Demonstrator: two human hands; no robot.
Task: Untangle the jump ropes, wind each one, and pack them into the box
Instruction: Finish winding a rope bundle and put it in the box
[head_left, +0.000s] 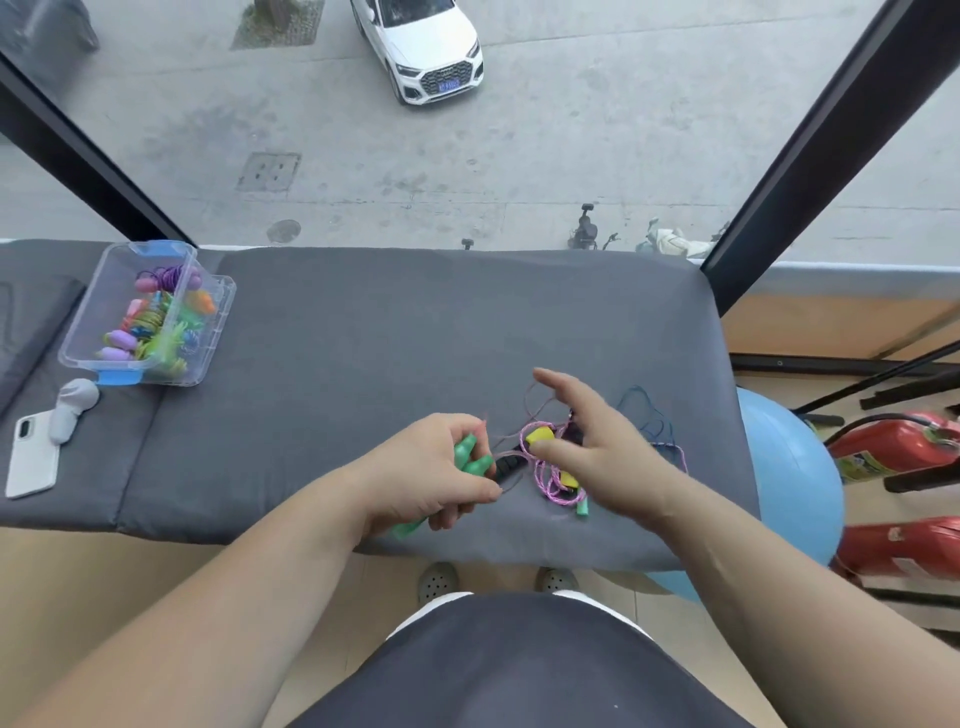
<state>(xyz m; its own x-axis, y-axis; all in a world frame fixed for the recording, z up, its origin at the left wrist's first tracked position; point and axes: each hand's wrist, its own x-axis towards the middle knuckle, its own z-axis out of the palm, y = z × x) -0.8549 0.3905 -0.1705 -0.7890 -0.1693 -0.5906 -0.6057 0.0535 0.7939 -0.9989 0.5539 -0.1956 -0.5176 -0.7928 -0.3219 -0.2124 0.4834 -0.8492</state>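
Left hand (431, 467) curled tight round two smooth green handles (470, 462); right hand (608, 452) splayed, holding nothing.
Right hand hovers over tangled pink braided rope (543, 480) and a yellow handle (540, 434) on grey fabric mat (363, 338); clear plastic box (85, 312) at ten o'clock.

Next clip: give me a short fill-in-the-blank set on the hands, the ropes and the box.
1. The left hand grips two ____ handles.
2. The right hand, fingers straight, reaches over a tangle of ____ rope and yellow handles.
3. The clear box, with wound ropes inside, sits on the person's ____ side.

Missing words: green; pink; left.
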